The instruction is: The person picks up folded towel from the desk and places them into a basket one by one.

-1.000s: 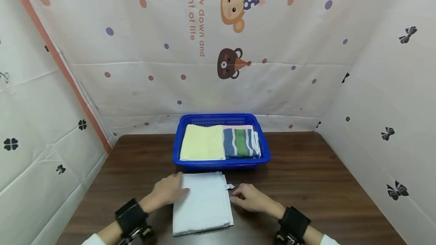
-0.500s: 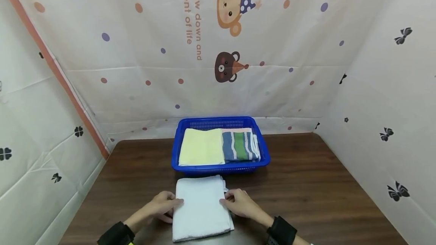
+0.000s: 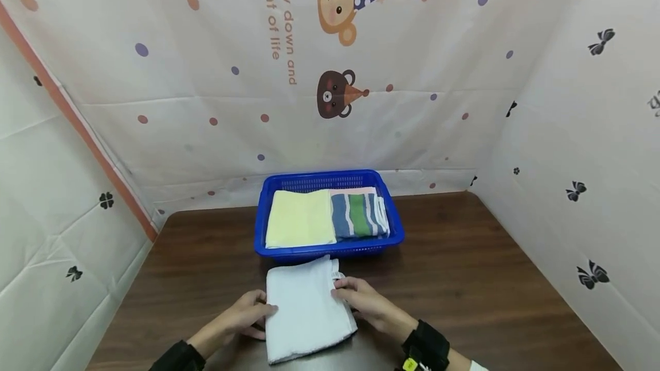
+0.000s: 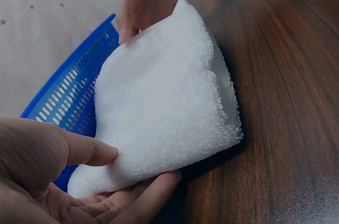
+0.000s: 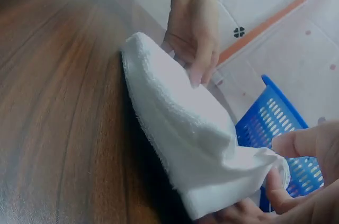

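Observation:
A folded white towel lies between my two hands at the front of the table, just before the basket. My left hand pinches its left edge; in the left wrist view the thumb presses on top and the fingers reach underneath. On the other side, my right hand pinches the right edge near a small white label. The right wrist view shows the towel gathered toward the right fingertips, with a dark shadow under its near edge.
Behind the towel stands a blue plastic basket. It holds a folded pale yellow towel and a striped blue, green and white one. Printed white cloth hangs behind and at both sides of the brown wooden table.
My left hand goes from resting on the towel's upper left to pinching its left edge. My right hand, first beside it, now pinches the right edge. The towel has turned slightly.

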Tool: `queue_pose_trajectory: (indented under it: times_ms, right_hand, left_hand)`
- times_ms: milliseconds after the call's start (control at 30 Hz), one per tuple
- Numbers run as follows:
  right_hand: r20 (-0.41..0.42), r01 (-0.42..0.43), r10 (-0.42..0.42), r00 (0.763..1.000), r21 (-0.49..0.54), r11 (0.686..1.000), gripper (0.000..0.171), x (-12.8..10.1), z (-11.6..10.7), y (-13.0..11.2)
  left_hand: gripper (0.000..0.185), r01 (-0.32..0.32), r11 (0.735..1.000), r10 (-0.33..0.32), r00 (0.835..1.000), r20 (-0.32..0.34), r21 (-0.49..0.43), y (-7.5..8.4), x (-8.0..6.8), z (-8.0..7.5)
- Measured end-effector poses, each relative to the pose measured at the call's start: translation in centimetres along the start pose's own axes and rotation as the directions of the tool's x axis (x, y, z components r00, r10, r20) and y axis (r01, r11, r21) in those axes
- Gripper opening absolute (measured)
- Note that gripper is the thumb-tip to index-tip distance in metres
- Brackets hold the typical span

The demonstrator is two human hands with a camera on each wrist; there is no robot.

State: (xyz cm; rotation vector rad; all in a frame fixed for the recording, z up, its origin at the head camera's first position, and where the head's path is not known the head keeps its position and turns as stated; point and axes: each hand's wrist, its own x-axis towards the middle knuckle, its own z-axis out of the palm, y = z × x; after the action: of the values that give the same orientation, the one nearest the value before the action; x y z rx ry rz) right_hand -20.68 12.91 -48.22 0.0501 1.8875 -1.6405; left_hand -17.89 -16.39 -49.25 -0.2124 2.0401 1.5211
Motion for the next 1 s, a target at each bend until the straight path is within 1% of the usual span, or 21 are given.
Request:
queue_pose_trajectory:
  times_ms: [133,200,267,367,433,500,533,600,633,700,733,800,867,933,967,1000]
  right_hand:
    - [0.009,-0.027,0.026,1.0,0.11,0.994,0.054,0.3,-0.2,0.1]
    - [-0.001,-0.024,0.024,1.0,0.138,0.99,0.062,0.3,-0.3,0.3]
    - [-0.01,-0.01,0.012,1.0,0.135,0.991,0.068,0.4,-0.5,0.4]
    - [-0.018,0.004,-0.002,1.0,0.087,0.996,0.075,0.5,-0.6,0.5]
    - [-0.025,0.005,-0.004,1.0,0.034,0.999,0.069,0.5,-0.7,0.4]
    - [-0.038,-0.007,0.007,0.999,-0.018,1.0,0.053,0.5,-0.8,0.3]
    - [-0.045,-0.013,0.011,0.999,-0.045,0.999,0.044,0.5,-0.9,0.2]
    - [-0.038,-0.018,0.014,0.999,-0.092,0.996,0.024,0.3,-1.1,0.1]
    - [-0.03,-0.009,0.006,1.0,-0.104,0.995,0.02,0.2,-1.2,0.1]
    - [-0.007,0.039,-0.041,0.999,-0.134,0.99,0.019,-0.4,-1.3,-0.1]
    - [0.013,0.074,-0.073,0.997,-0.138,0.988,0.022,-0.8,-1.4,-0.4]
    - [0.047,0.155,-0.149,0.988,-0.149,0.977,0.026,-1.9,-1.4,-1.2]
    - [0.076,0.245,-0.235,0.969,-0.176,0.953,0.022,-3.1,-1.3,-2.4]
    - [0.101,0.323,-0.308,0.946,-0.197,0.926,0.014,-4.2,-1.2,-3.6]
    - [0.106,0.357,-0.341,0.934,-0.213,0.91,0.016,-4.5,-1.2,-4.3]
    - [0.114,0.391,-0.374,0.92,-0.229,0.892,0.021,-4.8,-1.2,-4.9]
  left_hand:
    - [0.033,-0.024,0.999,0.024,0.999,0.025,-0.023,-0.1,-0.2,-0.2]
    - [0.033,-0.037,0.999,0.039,0.998,0.045,-0.032,-0.3,-0.3,-0.3]
    - [0.033,-0.045,0.998,0.047,0.997,0.058,-0.034,-0.4,-0.3,-0.4]
    - [0.031,-0.043,0.999,0.044,0.997,0.055,-0.022,-0.4,-0.3,-0.4]
    - [0.03,-0.035,0.999,0.036,0.998,0.055,-0.02,-0.3,-0.2,-0.4]
    - [0.028,-0.03,0.999,0.032,0.997,0.067,-0.023,-0.2,-0.1,-0.3]
    - [0.028,-0.03,0.999,0.032,0.996,0.08,-0.031,-0.2,-0.1,-0.3]
    - [0.027,-0.05,0.997,0.056,0.991,0.124,-0.05,-0.2,-0.3,-0.4]
    - [0.027,-0.066,0.996,0.074,0.986,0.152,-0.06,-0.1,-0.5,-0.5]
    - [0.032,-0.098,0.992,0.114,0.97,0.214,-0.082,0.3,-1.1,-1.0]
    - [0.038,-0.117,0.989,0.136,0.96,0.246,-0.09,0.7,-1.5,-1.3]
    - [0.05,-0.156,0.983,0.18,0.932,0.315,-0.099,1.5,-2.2,-2.2]
    - [0.061,-0.199,0.975,0.223,0.898,0.379,-0.103,2.4,-3.0,-3.2]
    - [0.067,-0.246,0.962,0.271,0.864,0.425,-0.115,3.3,-3.7,-4.3]
    - [0.067,-0.275,0.953,0.301,0.845,0.442,-0.123,3.6,-4.0,-4.8]
    - [0.068,-0.304,0.945,0.327,0.833,0.447,-0.125,4.1,-4.2,-5.3]
